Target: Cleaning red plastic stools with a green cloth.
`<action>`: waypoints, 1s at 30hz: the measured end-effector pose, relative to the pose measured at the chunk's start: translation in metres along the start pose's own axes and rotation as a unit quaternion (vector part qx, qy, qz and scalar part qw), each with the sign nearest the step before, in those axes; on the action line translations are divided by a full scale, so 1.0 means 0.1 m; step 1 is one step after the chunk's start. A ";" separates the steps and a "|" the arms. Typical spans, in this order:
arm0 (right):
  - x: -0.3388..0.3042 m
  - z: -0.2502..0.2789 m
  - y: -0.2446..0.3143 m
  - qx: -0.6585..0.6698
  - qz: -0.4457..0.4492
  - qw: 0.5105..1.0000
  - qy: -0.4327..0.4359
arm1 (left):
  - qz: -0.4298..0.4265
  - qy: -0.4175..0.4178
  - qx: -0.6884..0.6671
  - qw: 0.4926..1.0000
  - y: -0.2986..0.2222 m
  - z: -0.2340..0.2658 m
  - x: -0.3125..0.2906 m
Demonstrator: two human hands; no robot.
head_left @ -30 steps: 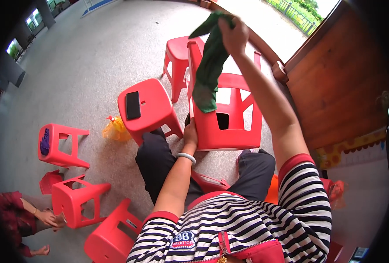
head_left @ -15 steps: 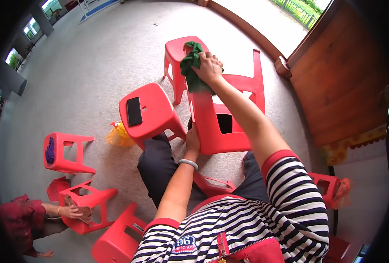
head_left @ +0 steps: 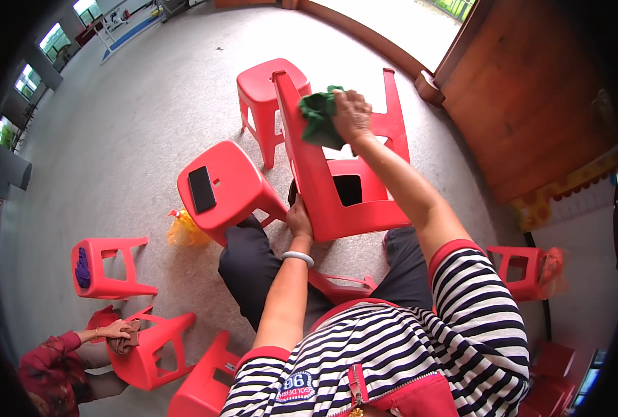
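My right hand [head_left: 352,117], closed on a crumpled green cloth [head_left: 320,118], is at the inner side of a leg of a red plastic stool [head_left: 347,221]. This stool is tipped over in front of me, its legs pointing away. My left hand [head_left: 300,219] grips its left side low down, the fingertips partly hidden behind it. A second red stool [head_left: 236,191] stands upright just left of my knee, with a black phone [head_left: 202,189] lying on its seat. Past the tipped stool stands another upright red stool [head_left: 270,76].
An orange-yellow plastic bag [head_left: 187,228] lies on the floor to the left. Further left, a tipped stool bears a purple cloth [head_left: 82,268]. At lower left another person's hand [head_left: 117,329] holds a brown cloth on a stool [head_left: 152,354]. A wooden door [head_left: 531,104] stands at right.
My right hand and the green cloth have moved down and slightly right, away from the stool leg's tip. My left hand keeps its hold. The view has shifted a little.
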State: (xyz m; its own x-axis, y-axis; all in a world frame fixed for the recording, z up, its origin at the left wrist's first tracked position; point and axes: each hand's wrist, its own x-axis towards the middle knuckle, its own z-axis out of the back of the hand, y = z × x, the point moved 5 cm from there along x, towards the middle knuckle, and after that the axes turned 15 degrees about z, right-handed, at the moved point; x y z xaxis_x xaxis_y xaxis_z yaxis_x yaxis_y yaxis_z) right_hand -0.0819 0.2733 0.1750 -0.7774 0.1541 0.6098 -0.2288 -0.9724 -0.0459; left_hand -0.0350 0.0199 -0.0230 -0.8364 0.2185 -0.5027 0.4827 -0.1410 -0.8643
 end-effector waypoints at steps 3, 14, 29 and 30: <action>-0.26 0.12 -0.73 -0.155 -0.034 0.987 -0.016 | -0.023 -0.004 -0.036 0.999 -0.05 -0.08 0.04; -0.35 0.19 -0.69 -0.076 -0.112 0.991 -0.007 | -0.073 -0.045 0.059 0.995 0.07 0.18 0.30; -0.50 0.21 -0.72 -0.053 -0.122 0.988 -0.072 | -0.103 -0.147 0.352 0.918 -1.54 -0.52 -0.41; -0.49 0.20 -0.61 -0.062 -0.121 0.989 -0.060 | -0.107 -0.153 0.358 0.915 -1.53 -0.52 -0.42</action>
State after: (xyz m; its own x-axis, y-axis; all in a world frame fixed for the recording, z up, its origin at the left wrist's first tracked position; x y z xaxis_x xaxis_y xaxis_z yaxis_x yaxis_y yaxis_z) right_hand -0.0182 0.3217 0.1636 -0.6182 0.3506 0.7035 -0.4756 -0.8794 0.0204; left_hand -0.0605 0.0824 0.1296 -0.9782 0.0494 -0.2017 0.0980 -0.7465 -0.6581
